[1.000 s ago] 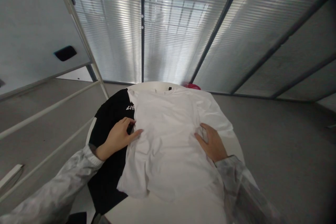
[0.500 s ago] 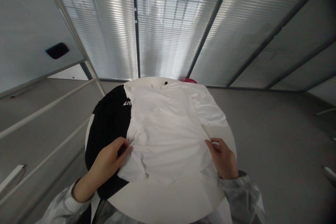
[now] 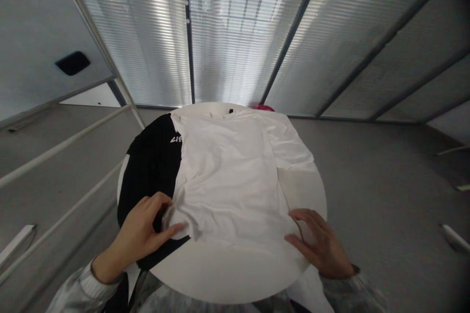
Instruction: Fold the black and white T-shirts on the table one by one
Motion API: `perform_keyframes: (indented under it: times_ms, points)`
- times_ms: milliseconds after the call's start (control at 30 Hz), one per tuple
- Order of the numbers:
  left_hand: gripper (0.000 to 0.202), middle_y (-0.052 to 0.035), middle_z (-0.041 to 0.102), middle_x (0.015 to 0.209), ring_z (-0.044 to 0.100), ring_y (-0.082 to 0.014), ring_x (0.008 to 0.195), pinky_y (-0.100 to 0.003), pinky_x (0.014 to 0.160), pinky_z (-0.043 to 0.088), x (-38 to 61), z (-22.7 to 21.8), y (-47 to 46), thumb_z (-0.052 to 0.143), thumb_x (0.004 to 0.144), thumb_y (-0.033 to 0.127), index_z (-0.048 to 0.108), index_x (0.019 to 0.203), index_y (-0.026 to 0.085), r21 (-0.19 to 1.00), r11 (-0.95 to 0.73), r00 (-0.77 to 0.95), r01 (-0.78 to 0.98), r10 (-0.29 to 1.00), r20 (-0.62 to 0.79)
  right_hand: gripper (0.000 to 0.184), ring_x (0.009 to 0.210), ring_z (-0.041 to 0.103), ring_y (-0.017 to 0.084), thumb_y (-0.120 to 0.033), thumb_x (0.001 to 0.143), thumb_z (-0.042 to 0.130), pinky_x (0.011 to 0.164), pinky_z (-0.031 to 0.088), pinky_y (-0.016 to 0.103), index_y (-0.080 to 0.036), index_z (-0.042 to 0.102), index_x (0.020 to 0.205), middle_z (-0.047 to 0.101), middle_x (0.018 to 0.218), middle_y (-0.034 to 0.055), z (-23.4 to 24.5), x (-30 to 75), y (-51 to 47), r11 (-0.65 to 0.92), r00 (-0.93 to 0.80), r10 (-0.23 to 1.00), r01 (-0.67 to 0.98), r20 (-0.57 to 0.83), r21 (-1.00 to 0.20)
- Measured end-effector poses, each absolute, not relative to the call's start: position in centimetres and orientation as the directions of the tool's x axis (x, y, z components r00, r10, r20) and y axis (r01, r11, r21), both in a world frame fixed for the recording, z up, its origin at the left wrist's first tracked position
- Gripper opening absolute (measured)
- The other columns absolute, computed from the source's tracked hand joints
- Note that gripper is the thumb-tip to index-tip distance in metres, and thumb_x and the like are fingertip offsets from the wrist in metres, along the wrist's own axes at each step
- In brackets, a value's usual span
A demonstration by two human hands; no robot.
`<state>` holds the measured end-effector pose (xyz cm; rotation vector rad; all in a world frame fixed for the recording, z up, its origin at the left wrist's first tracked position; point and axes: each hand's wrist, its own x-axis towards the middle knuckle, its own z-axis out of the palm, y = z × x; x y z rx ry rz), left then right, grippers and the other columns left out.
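A white T-shirt [image 3: 227,171] lies spread on a round white table [image 3: 220,274], its neck at the far side and its hem toward me. At the hem's left corner, my left hand [image 3: 143,230] touches the fabric with thumb and fingers apart. My right hand [image 3: 319,242] is at the right hem corner, also open, with a wide gap between thumb and fingers. Small creases run across the shirt's lower left. Beneath its left side lies a black garment [image 3: 150,171] with white lettering.
A red object [image 3: 264,107] shows partly behind the table's far edge. White rails [image 3: 66,149] stand at the left, below a pale panel with a dark oval part [image 3: 72,63]. A ribbed translucent partition [image 3: 227,49] rises beyond the table. Grey floor surrounds it.
Both hands have let go of the shirt's side edges, opened and moved nearer the hem corners. The hem lies slightly farther from me, and its lower left has shifted.
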<state>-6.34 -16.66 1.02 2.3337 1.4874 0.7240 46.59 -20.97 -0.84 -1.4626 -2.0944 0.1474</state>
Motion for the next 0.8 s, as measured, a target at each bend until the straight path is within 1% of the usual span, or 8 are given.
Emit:
perform_keyframes:
  times_ms: [67,133,267,367,567,667,733,800]
  points:
    - [0.057,-0.0101,0.076,0.123,0.073,-0.0328,0.105,-0.045,0.091,0.057,-6.5,1.2,-17.0,0.086,0.086,0.062,0.063,0.128,0.030,0.452,-0.576,0.507,0.681,0.816,0.277,0.059,0.116,0.076,0.040,-0.058,0.084,0.090,0.097,0.066,0.057,-0.030,0.071,0.132,0.078,0.128,0.0147,-0.8,46.3,-22.0,0.467,-0.348,0.870,0.808,0.349,-0.360]
    - [0.054,-0.0110,0.074,0.131,0.072,-0.0325,0.114,-0.045,0.098,0.056,-6.7,1.1,-17.1,0.084,0.091,0.055,0.063,0.134,0.030,0.437,-0.636,0.588,0.637,0.766,0.258,0.061,0.120,0.075,0.041,-0.058,0.083,0.091,0.099,0.066,0.058,-0.029,0.071,0.133,0.076,0.134,0.0158,-0.8,46.2,-22.6,0.471,-0.356,0.867,0.813,0.347,-0.343]
    - [0.021,-0.0086,0.076,0.123,0.072,-0.0272,0.110,-0.040,0.096,0.056,-7.5,0.8,-16.8,0.071,0.104,0.033,0.070,0.125,0.029,0.433,-0.663,0.641,0.610,0.735,0.222,0.019,0.115,0.076,0.035,-0.039,0.099,0.078,0.097,0.066,0.056,-0.032,0.076,0.115,0.079,0.122,0.0111,-1.1,46.4,-22.8,0.438,-0.284,0.872,0.817,0.399,-0.375]
    - [0.018,-0.0085,0.076,0.121,0.072,-0.0249,0.108,-0.038,0.094,0.057,-8.1,0.8,-16.5,0.065,0.106,0.025,0.073,0.122,0.029,0.446,-0.687,0.672,0.573,0.706,0.224,0.006,0.104,0.078,0.033,-0.036,0.103,0.073,0.092,0.067,0.055,-0.033,0.077,0.107,0.081,0.108,0.0085,-1.5,46.9,-22.9,0.414,-0.239,0.873,0.824,0.425,-0.387]
    - [0.018,-0.0067,0.077,0.104,0.072,-0.0227,0.094,-0.035,0.084,0.058,-9.2,1.8,-17.2,0.068,0.108,0.027,0.076,0.124,0.031,0.491,-0.720,0.691,0.490,0.664,0.285,0.010,0.087,0.079,0.033,-0.036,0.102,0.072,0.083,0.066,0.055,-0.038,0.079,0.109,0.082,0.096,0.0046,-1.7,49.6,-24.2,0.397,-0.141,0.832,0.827,0.536,-0.399]
    - [0.011,-0.0061,0.077,0.098,0.071,-0.0230,0.093,-0.037,0.083,0.057,-9.2,2.3,-17.6,0.073,0.107,0.029,0.077,0.116,0.031,0.529,-0.712,0.719,0.461,0.649,0.248,0.011,0.084,0.078,0.033,-0.036,0.098,0.074,0.075,0.064,0.054,-0.039,0.079,0.108,0.081,0.094,0.0047,-1.4,51.1,-24.8,0.379,-0.080,0.810,0.828,0.581,-0.414]
    - [0.005,-0.0053,0.075,0.092,0.071,-0.0223,0.088,-0.037,0.081,0.055,-8.9,2.4,-17.7,0.075,0.106,0.033,0.077,0.105,0.029,0.539,-0.707,0.752,0.458,0.631,0.189,0.012,0.083,0.078,0.033,-0.035,0.099,0.073,0.075,0.065,0.052,-0.038,0.078,0.109,0.081,0.094,0.0047,-1.1,51.5,-24.9,0.421,-0.146,0.800,0.828,0.582,-0.371]
    - [0.017,-0.0039,0.072,0.084,0.069,-0.0210,0.082,-0.037,0.076,0.051,-8.5,2.4,-17.6,0.076,0.105,0.038,0.075,0.093,0.026,0.542,-0.702,0.778,0.462,0.615,0.133,0.011,0.085,0.079,0.031,-0.031,0.100,0.072,0.078,0.065,0.048,-0.035,0.078,0.109,0.081,0.093,0.0043,-0.6,51.4,-24.8,0.482,-0.266,0.799,0.820,0.539,-0.310]
